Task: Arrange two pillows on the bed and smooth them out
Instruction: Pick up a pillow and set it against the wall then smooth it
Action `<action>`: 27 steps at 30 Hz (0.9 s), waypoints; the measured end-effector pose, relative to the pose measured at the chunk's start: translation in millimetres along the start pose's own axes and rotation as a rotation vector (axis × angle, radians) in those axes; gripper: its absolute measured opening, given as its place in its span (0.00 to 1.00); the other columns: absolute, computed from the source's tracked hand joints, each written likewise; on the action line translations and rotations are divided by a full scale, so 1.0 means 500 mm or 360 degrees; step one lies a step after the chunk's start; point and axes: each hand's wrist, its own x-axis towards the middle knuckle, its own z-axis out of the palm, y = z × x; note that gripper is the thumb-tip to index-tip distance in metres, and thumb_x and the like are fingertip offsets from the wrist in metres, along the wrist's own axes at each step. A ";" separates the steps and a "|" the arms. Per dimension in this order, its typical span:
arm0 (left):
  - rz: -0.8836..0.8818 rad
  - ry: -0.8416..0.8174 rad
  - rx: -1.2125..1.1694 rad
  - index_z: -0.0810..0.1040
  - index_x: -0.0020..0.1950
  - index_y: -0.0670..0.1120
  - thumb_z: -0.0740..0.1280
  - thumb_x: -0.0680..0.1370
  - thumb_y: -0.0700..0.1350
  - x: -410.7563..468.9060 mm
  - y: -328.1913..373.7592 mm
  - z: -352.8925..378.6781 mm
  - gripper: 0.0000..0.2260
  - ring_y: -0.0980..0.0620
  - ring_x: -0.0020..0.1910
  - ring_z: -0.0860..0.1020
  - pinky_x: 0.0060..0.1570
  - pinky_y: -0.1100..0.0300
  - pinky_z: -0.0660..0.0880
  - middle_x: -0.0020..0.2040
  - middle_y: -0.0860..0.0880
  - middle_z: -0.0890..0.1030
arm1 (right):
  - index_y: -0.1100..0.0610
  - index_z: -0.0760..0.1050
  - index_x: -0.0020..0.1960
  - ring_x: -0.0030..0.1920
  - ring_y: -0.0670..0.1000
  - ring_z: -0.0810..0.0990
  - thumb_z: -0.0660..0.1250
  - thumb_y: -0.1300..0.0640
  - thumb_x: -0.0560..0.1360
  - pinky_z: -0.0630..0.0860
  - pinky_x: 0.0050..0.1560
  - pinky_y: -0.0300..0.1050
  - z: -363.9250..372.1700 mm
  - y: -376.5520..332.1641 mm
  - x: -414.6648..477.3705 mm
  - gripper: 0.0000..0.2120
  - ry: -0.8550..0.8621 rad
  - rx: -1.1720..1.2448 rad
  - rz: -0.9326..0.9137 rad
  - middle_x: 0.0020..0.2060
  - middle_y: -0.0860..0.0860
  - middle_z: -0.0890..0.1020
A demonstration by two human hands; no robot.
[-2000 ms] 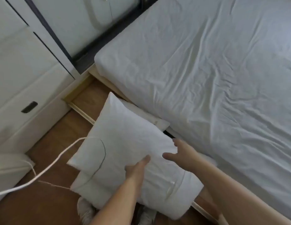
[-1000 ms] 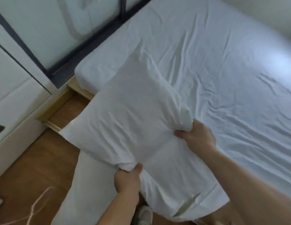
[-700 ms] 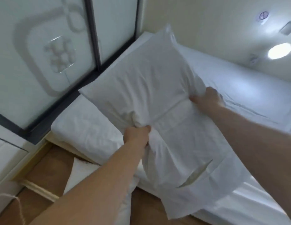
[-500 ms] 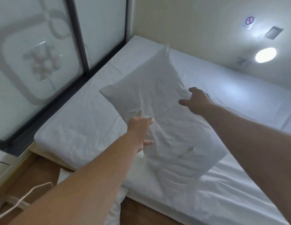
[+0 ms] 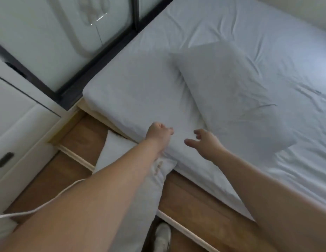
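One white pillow lies slanted on the white-sheeted bed, blurred, a little way in from the near edge. A second white pillow rests on the wooden floor against the bed's side, partly hidden under my left forearm. My left hand hovers over the bed's near edge with fingers loosely curled and nothing in it. My right hand is beside it, fingers spread, empty, just short of the pillow on the bed.
A white cabinet with a dark handle stands at the left. Frosted glass panels in a dark frame run along the bed's head. A white cable trails across the wooden floor. A white shoe shows below.
Both hands lifted the top pillow off the floor, swung it over the bed and let it go. It now lies on the sheet, and both hands are empty and drawn back.
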 end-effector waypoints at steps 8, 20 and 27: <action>-0.0275 0.0055 0.0562 0.64 0.72 0.45 0.71 0.72 0.50 0.073 -0.421 -0.259 0.32 0.42 0.66 0.71 0.64 0.48 0.69 0.71 0.44 0.69 | 0.54 0.69 0.67 0.55 0.53 0.78 0.75 0.40 0.65 0.74 0.51 0.47 0.489 0.123 -0.054 0.36 -0.0314 0.0356 0.0383 0.60 0.50 0.78; -0.0434 0.0082 0.0809 0.39 0.77 0.51 0.80 0.40 0.67 0.295 -0.919 -0.433 0.76 0.43 0.75 0.56 0.71 0.42 0.60 0.78 0.44 0.54 | 0.58 0.39 0.76 0.73 0.61 0.56 0.79 0.32 0.46 0.60 0.68 0.58 0.985 0.276 0.011 0.74 0.0116 0.0557 0.0926 0.75 0.58 0.53; -0.0096 0.0066 0.0281 0.73 0.64 0.50 0.80 0.58 0.56 0.258 -0.976 -0.375 0.37 0.48 0.57 0.78 0.59 0.52 0.74 0.57 0.52 0.79 | 0.58 0.69 0.62 0.54 0.59 0.78 0.81 0.50 0.59 0.70 0.49 0.46 1.030 0.268 0.014 0.36 0.0650 0.0813 0.0809 0.54 0.56 0.79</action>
